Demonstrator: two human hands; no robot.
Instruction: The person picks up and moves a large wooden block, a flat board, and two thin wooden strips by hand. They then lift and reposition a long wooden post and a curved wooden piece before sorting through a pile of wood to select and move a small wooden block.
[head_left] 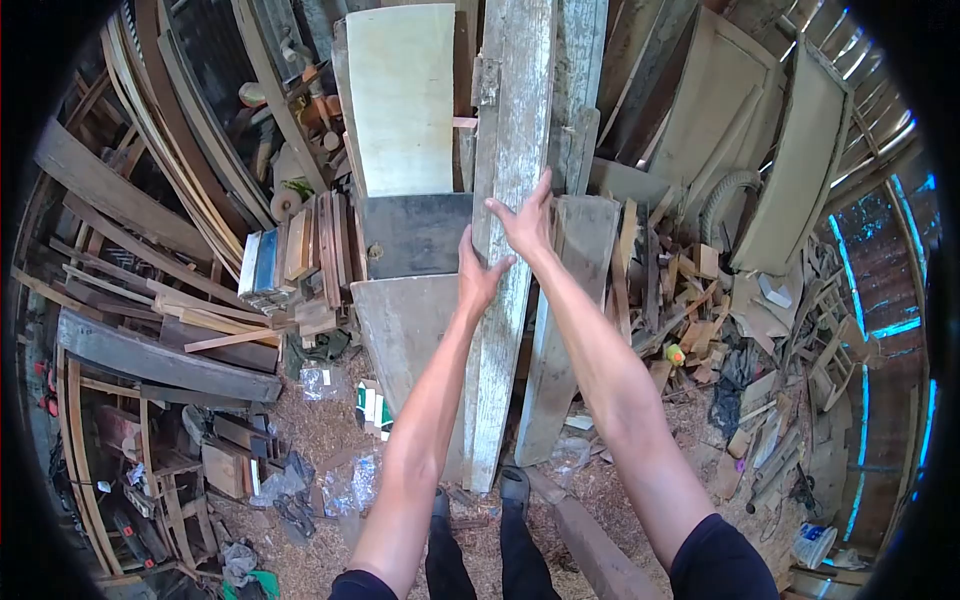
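A long weathered plank [510, 130] with flaking whitish paint stands upright in the middle, its lower end near my feet. My left hand [481, 275] grips its left edge, thumb across the face. A little higher, my right hand [526, 215] wraps the right edge with the thumb over the front. A rusty metal fitting [488, 82] is fixed to the plank's upper left side. Behind it on the left are a pale plywood sheet [402, 100], a dark panel [418, 235] and a grey board [400, 330]. Another grey board [570, 320] leans at the right.
Stacked short boards [300, 250] and long curved planks [130, 190] fill the left side. Wood scraps [690, 300] pile up at the right, below large leaning panels [800, 150]. Sawdust and plastic litter [350, 485] cover the floor. One board [590, 545] lies right of my feet.
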